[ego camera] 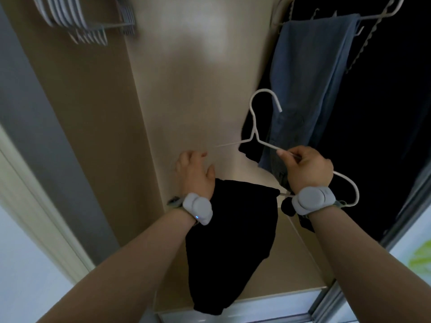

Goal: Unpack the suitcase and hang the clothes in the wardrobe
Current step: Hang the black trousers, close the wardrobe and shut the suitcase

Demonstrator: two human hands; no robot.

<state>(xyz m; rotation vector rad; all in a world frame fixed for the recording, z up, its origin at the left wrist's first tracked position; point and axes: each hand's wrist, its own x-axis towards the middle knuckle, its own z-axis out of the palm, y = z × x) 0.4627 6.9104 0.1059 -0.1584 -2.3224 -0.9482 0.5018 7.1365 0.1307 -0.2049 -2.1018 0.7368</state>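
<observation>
A white wire hanger (255, 127) is held up inside the wardrobe, hook upward. My right hand (307, 167) is closed on its right shoulder. A black garment (233, 243) hangs down from under my left hand (196, 176), draped beneath the wrist; the fingers are spread and blurred, and I cannot tell whether they grip the cloth. Blue-grey trousers (310, 73) hang folded over a white hanger at the upper right.
Several empty grey hangers (81, 19) hang at the upper left. The beige wardrobe wall (186, 89) fills the middle. Dark clothes (373, 113) fill the right side. A sliding door frame (349, 287) runs along the lower right.
</observation>
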